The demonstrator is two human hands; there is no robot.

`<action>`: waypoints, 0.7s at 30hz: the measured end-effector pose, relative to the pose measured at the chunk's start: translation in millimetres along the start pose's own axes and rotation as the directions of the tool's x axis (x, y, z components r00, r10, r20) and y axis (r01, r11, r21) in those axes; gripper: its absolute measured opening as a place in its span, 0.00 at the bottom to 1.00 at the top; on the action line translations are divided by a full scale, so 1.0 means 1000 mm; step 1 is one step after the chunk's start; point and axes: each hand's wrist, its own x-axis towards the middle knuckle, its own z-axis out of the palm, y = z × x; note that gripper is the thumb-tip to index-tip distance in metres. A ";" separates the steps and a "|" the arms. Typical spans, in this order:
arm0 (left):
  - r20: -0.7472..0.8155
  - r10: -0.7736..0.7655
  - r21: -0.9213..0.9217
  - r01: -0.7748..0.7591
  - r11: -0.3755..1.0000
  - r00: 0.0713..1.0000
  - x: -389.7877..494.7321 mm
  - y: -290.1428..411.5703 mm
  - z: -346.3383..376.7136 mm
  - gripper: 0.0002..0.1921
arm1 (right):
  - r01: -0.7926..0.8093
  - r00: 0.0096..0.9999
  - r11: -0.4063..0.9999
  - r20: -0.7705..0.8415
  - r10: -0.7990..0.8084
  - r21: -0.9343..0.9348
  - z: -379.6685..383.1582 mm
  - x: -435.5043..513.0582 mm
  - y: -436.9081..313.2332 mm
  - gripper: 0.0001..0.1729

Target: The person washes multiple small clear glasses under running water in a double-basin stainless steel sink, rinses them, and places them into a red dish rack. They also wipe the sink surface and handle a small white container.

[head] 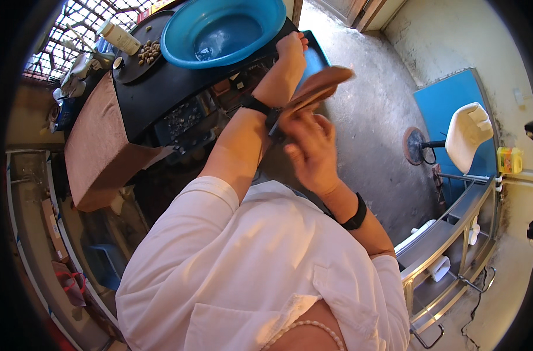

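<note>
My right hand (312,153) is raised in front of me, blurred, with its fingertips at a folded brown cloth-like piece (321,87). That piece sticks up and to the right, its far end smeared by motion. Stretched forward, my left hand (292,46) has curled fingers beside the right rim of a blue plastic basin (224,59). Whether those fingers grip anything is unclear. A little water seems to lie in the basin, which stands on a black table (139,103). Part of a blue container (312,63) shows below my left hand.
A dark round tray (132,72) left of the basin carries small brown nuts (149,51) and a white bottle (118,37). Brown cloth (97,140) covers the table's left end. To the right are a white swivel chair (466,136) and a metal-framed rack (444,245).
</note>
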 end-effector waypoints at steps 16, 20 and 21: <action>0.926 -0.231 0.260 -0.949 -0.180 0.298 -0.078 -0.086 -0.093 0.21 | -0.185 0.973 0.979 0.126 0.195 -0.087 0.000 -0.014 0.087 0.17; 0.992 -0.123 -0.011 -0.985 -0.169 0.010 -0.097 -0.072 -0.153 0.27 | -0.401 0.877 0.905 0.227 0.424 -0.143 0.018 -0.031 0.112 0.14; 0.955 -0.295 -0.126 -0.917 -0.380 -0.009 -0.096 -0.074 -0.161 0.28 | -0.494 0.811 0.861 0.292 0.507 -0.123 0.024 -0.031 0.116 0.13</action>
